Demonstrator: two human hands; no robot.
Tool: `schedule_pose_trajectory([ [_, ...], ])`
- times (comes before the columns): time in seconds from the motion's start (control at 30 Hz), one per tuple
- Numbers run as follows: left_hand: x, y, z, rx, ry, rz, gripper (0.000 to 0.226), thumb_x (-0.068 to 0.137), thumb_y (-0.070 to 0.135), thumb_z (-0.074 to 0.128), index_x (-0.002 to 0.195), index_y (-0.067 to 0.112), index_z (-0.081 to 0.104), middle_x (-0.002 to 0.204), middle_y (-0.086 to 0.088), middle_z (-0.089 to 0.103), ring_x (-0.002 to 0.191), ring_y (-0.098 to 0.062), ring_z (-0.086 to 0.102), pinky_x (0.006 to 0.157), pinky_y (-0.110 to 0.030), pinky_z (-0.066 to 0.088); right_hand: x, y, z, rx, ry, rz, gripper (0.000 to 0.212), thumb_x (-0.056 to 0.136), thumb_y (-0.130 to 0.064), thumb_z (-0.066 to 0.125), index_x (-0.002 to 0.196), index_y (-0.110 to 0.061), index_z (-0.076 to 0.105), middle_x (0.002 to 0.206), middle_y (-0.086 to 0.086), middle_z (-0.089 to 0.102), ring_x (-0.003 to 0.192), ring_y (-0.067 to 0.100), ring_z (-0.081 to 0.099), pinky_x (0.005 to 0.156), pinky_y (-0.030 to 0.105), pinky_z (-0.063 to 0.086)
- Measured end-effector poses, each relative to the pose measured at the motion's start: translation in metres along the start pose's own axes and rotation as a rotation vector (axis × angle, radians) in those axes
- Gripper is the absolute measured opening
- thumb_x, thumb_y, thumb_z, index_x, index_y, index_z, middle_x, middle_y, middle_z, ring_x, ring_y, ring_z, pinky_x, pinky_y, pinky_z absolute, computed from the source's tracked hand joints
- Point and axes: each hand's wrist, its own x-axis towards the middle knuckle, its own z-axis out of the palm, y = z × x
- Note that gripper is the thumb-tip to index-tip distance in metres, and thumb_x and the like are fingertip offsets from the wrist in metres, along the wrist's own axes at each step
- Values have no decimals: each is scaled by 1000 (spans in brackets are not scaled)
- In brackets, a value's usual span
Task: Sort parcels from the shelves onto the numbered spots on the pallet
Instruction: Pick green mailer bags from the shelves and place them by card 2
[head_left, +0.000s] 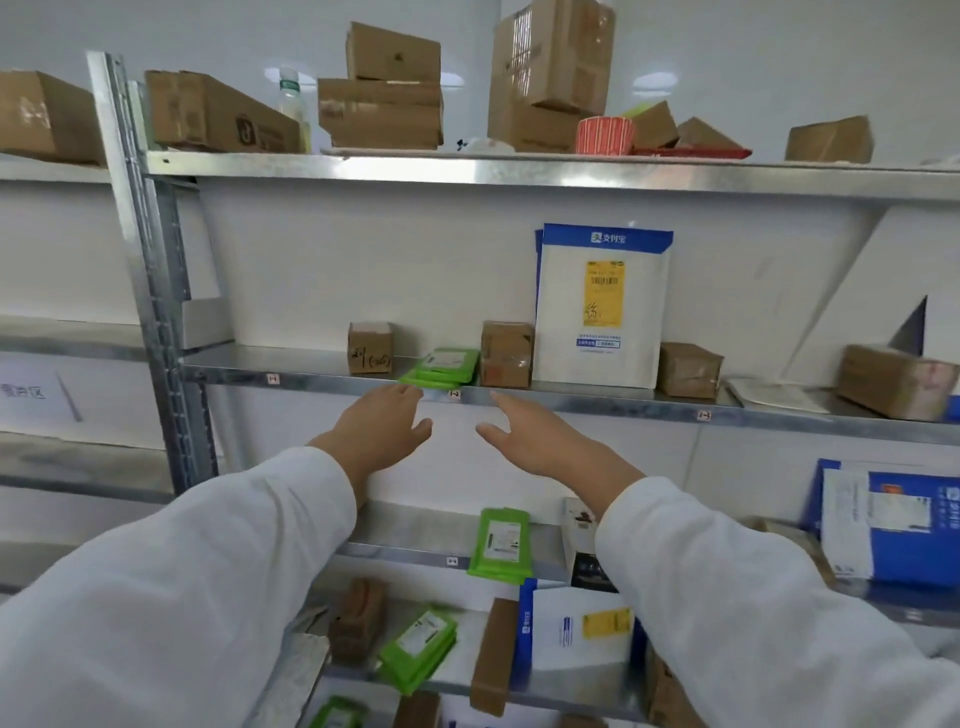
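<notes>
White wall is backing a metal rack that is filling the view. Two white sleeves are reaching in from the bottom. Under the arms, the lower shelves are carrying a green stack, a blue-white envelope and an upright green pack.

Left hand and right hand are hovering side by side, apart, in front of the middle shelf, just under its front edge. Both are spread, fingers straight, holding nothing.

Green parcels are lying flat on the middle shelf, overhanging its edge just above the left fingertips; contact is not clear. A small box is sitting left of them and a taped box right. Next, a white mailer with a yellow label is leaning on the wall, with another box beside it.

Top shelf is holding stacked cartons, a bottle and a red-striped roll.
</notes>
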Motion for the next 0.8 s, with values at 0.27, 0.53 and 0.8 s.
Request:
schedule_pose_trajectory([
  [0.27,105,-53,31,-30,-60,42,44,96,35,47,131,8,48,129,-9,54,118,-26,51,97,-35,42,123,0,16,89,14,40,50,97,-41,48,140,-15,45,137,9,50,126,28,48,102,38,42],
  [0.53,214,-103,82,-181,-106,9,37,100,28,36,129,8,47,126,-13,56,110,-29,56,92,-42,47,249,16,72,138,-9,162,65,92,-48,44,145,-12,35,145,11,43,128,29,46,107,40,41],
  [0.8,250,-113,117,-429,-77,-96,30,103,14,30,91,1,53,93,-15,52,85,-27,49,69,-26,32,286,24,92,252,107,331,49,95,-33,47,134,-4,42,136,17,43,117,32,52,96,31,43],
])
